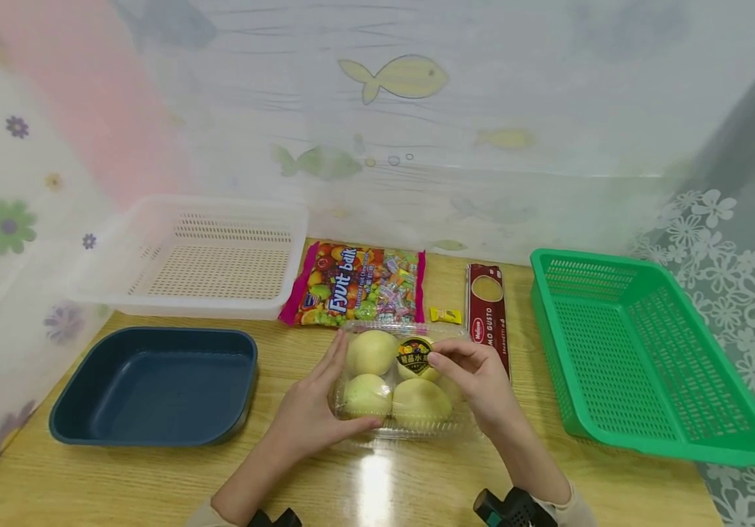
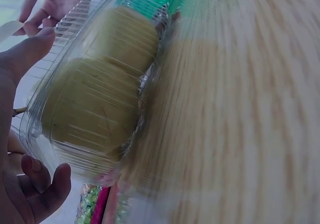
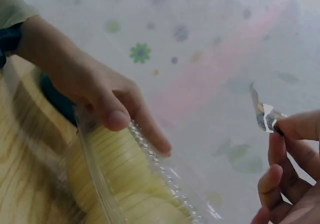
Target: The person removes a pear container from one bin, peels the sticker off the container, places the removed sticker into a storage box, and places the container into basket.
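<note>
A clear plastic clamshell box (image 1: 399, 380) of pale yellow-green fruits lies on the wooden table in front of me. My left hand (image 1: 314, 410) grips its left side, thumb along the near edge and fingers up the side; the left wrist view shows the box (image 2: 100, 94) between thumb and curled fingers. My right hand (image 1: 476, 377) reaches over the lid and pinches the round dark sticker (image 1: 415, 356) on top. In the right wrist view its thumb and forefinger hold a small lifted piece of the sticker (image 3: 265, 115) above the box (image 3: 125, 174).
A white mesh basket (image 1: 213, 271) stands at the back left, a dark blue tray (image 1: 153, 388) at the front left, a green basket (image 1: 641, 359) on the right. Behind the box lie a candy bag (image 1: 358, 285), a small yellow packet (image 1: 446, 315) and a spaghetti pack (image 1: 488, 311).
</note>
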A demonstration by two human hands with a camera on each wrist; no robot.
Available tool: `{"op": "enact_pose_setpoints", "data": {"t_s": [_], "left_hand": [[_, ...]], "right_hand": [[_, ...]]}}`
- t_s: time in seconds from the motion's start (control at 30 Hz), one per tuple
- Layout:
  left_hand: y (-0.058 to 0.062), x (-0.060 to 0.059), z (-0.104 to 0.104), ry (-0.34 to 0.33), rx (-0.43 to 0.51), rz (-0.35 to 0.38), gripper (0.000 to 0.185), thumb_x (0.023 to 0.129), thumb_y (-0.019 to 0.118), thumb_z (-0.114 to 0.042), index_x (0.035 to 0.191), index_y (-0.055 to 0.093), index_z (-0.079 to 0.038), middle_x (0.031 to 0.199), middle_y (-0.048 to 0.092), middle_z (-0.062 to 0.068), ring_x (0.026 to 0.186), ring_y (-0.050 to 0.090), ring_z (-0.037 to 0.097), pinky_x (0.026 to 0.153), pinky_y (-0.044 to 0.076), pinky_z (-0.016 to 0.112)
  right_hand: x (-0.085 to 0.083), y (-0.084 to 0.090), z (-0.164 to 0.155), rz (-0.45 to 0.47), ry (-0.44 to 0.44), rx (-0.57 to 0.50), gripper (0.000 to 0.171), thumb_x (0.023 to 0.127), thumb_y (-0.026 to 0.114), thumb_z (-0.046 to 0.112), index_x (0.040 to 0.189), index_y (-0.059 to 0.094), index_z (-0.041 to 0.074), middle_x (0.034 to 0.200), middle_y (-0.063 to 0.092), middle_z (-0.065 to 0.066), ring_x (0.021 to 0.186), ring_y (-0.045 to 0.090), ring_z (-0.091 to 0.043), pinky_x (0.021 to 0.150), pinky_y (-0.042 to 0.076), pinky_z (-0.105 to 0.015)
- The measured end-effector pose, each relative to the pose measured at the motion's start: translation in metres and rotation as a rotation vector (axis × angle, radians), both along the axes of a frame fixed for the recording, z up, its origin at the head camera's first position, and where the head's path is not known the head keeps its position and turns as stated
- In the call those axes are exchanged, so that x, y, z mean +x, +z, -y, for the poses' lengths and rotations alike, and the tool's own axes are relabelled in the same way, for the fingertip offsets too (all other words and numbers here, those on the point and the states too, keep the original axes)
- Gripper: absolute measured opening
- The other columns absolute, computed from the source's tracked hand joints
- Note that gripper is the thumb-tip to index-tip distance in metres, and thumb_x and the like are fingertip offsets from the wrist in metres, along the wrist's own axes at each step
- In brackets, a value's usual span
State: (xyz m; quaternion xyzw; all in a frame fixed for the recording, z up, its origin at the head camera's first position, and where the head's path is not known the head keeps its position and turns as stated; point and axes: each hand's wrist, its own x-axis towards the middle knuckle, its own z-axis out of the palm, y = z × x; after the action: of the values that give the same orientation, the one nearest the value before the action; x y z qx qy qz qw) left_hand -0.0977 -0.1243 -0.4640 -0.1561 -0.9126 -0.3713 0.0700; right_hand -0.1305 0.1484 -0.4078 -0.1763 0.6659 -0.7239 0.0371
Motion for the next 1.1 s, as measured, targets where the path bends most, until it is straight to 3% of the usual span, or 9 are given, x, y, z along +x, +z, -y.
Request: {"op": "enact_pose_setpoints", "data": {"t_s": [0.27,0.43,0.5,0.57,0.67,0.73,0.8,0.9,1.1], "left_hand": [[0.0,-0.002,-0.001,-0.011,-0.053,-0.022,0.134,0.072,0.089,-0.069,0.172,0.017,-0.017,0.177,0.017,0.001,0.134,0.059,0.045,0.098,0.059,0.052],[0.002,-0.001,0.0,-0.009,-0.066,-0.031,0.132,0.073,0.088,-0.07,0.171,0.02,-0.015,0.178,0.015,0.0,0.132,0.062,0.043,0.097,0.06,0.05],[0.004,0.001,0.002,0.0,-0.033,0.004,0.132,0.072,0.091,-0.067,0.172,0.021,-0.018,0.178,0.017,0.002,0.105,0.075,0.031,0.092,0.062,0.046],[0.008,0.003,0.006,0.016,0.012,0.042,0.132,0.07,0.093,-0.065,0.172,0.021,-0.021,0.177,0.022,0.005,0.109,0.074,0.031,0.095,0.06,0.049],[0.013,0.005,0.012,0.039,0.08,0.125,0.131,0.07,0.096,-0.06,0.172,0.02,-0.027,0.173,0.031,0.009,0.076,0.066,0.015,0.075,0.06,0.034],[0.014,0.006,0.017,0.049,0.109,0.154,0.129,0.071,0.096,-0.058,0.171,0.022,-0.026,0.168,0.037,0.009,0.088,0.065,0.019,0.07,0.058,0.029],[0.013,0.007,0.02,0.059,0.123,0.178,0.128,0.071,0.096,-0.056,0.171,0.022,-0.025,0.166,0.037,0.01,0.076,0.054,0.016,0.058,0.048,0.024],[0.008,0.007,0.023,0.072,0.108,0.186,0.132,0.071,0.095,-0.059,0.172,0.02,-0.019,0.171,0.031,0.012,0.095,0.057,0.017,0.068,0.051,0.025],[-0.006,0.005,0.021,0.022,0.171,0.248,0.137,0.069,0.097,-0.056,0.173,0.016,-0.019,0.174,0.026,0.013,0.1,0.059,0.018,0.073,0.056,0.03]], "right_hand": [[-0.001,0.002,-0.012,-0.065,0.175,-0.094,0.037,0.101,0.068,0.0,0.125,0.074,0.027,0.116,0.068,0.012,0.1,0.064,-0.007,0.082,0.056,-0.02],[0.002,0.001,-0.021,-0.113,0.21,-0.1,0.051,0.1,0.066,-0.007,0.142,0.066,0.022,0.125,0.068,0.008,0.111,0.065,-0.009,0.086,0.057,-0.022],[0.005,0.0,-0.026,-0.166,0.18,-0.07,0.058,0.097,0.066,-0.012,0.149,0.06,0.014,0.133,0.069,0.003,0.119,0.065,-0.012,0.09,0.057,-0.023],[0.009,-0.002,-0.031,-0.228,0.12,-0.029,0.067,0.093,0.066,-0.019,0.155,0.052,0.005,0.14,0.067,-0.002,0.127,0.063,-0.013,0.093,0.056,-0.023],[0.017,-0.007,-0.039,-0.324,0.001,0.032,0.081,0.085,0.068,-0.027,0.159,0.042,-0.004,0.146,0.064,-0.007,0.133,0.06,-0.014,0.097,0.054,-0.023],[0.021,-0.011,-0.043,-0.36,-0.089,0.082,0.091,0.08,0.071,-0.03,0.161,0.038,-0.005,0.148,0.063,-0.008,0.137,0.058,-0.013,0.101,0.053,-0.021],[0.026,-0.017,-0.047,-0.375,-0.175,0.154,0.1,0.076,0.076,-0.028,0.163,0.035,-0.002,0.153,0.059,-0.009,0.141,0.054,-0.011,0.105,0.049,-0.02],[0.031,-0.028,-0.049,-0.336,-0.28,0.3,0.113,0.073,0.086,-0.019,0.168,0.029,0.007,0.161,0.051,-0.012,0.147,0.047,-0.005,0.11,0.043,-0.016],[0.041,-0.053,-0.05,-0.226,-0.256,0.356,0.134,0.071,0.093,-0.01,0.172,0.008,0.014,0.17,0.029,-0.027,0.144,0.047,0.001,0.108,0.044,-0.013]]}}
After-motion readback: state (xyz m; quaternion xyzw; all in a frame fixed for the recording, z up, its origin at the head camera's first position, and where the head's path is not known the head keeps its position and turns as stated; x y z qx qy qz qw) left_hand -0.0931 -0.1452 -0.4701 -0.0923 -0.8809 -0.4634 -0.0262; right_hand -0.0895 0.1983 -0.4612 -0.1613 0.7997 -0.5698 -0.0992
